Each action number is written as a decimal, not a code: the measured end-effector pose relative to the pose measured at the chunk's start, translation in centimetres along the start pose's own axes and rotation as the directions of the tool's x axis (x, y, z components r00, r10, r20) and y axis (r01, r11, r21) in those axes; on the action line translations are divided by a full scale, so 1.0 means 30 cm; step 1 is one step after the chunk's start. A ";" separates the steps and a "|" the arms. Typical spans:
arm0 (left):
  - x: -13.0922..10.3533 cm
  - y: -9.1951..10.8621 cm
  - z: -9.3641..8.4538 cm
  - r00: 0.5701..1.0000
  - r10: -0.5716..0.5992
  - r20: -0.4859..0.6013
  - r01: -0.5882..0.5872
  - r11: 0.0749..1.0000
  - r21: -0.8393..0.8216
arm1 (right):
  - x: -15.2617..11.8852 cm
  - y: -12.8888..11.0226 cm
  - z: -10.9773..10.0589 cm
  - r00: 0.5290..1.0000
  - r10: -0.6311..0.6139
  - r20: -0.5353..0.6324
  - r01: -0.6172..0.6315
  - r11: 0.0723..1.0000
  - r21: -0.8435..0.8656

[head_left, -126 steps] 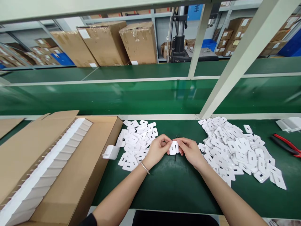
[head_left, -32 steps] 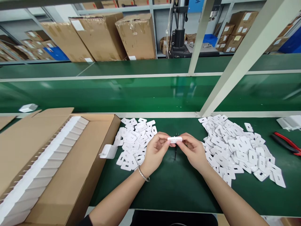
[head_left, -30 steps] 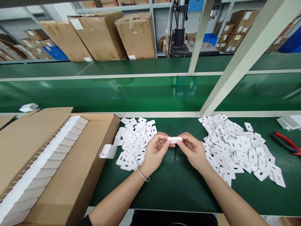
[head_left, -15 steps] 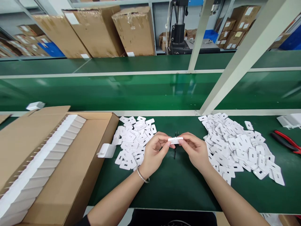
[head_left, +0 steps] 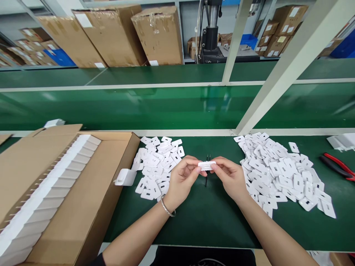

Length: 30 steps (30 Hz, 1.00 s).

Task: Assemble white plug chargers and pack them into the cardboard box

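Between my two hands is a small white plastic plate (head_left: 206, 166), held by its ends above the green table. My left hand (head_left: 183, 175) pinches its left end with thumb and fingers; my right hand (head_left: 227, 176) pinches the right end. Just behind and below it, a thin dark two-pronged tool (head_left: 206, 181) lies partly hidden. Left of my left hand is a pile of white slotted plates (head_left: 155, 166). A larger pile of similar plates (head_left: 283, 177) spreads to the right of my right hand.
An open cardboard box (head_left: 91, 207) with a row of white parts (head_left: 59, 184) stands at left. A white housing (head_left: 125, 177) rests by its edge. Red-and-black pliers (head_left: 337, 166) and white pieces (head_left: 341, 142) lie at far right. A slanted white post (head_left: 277, 79) rises behind.
The white plate has tilted slightly in my fingers, showing more of its face. At the back left, a white piece beyond the box has shifted to the right.
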State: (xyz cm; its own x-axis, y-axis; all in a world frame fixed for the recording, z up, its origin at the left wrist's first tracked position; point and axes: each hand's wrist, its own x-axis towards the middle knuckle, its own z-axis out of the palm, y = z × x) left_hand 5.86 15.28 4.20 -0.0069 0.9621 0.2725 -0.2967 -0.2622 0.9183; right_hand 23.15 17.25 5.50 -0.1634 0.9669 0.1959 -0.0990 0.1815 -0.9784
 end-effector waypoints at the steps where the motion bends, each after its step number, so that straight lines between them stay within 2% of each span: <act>1: 0.001 0.000 0.000 1.000 -0.009 -0.005 0.009 1.000 -0.015 | 0.001 0.001 0.002 1.000 0.025 -0.001 -0.025 0.999 0.022; 7: -0.001 0.000 0.005 0.998 -0.052 -0.041 0.050 0.997 -0.054 | 0.004 0.010 0.014 0.989 0.150 -0.006 -0.148 0.980 0.135; 13: -0.008 0.004 0.009 0.995 -0.080 -0.059 0.075 0.994 -0.076 | 0.003 -0.001 0.020 0.981 0.194 0.002 -0.191 0.967 0.169; 30: -0.007 0.011 0.012 0.997 -0.067 -0.042 0.064 0.996 -0.069 | 0.006 -0.006 0.015 0.986 0.164 -0.006 -0.162 0.981 0.108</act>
State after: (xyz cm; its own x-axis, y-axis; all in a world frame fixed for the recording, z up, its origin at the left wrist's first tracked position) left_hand 6.10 14.95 4.55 -0.0266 0.9798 0.1980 -0.3616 -0.1941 0.9119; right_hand 22.70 17.29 5.74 -0.1715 0.9846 0.0326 -0.1771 0.0018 -0.9842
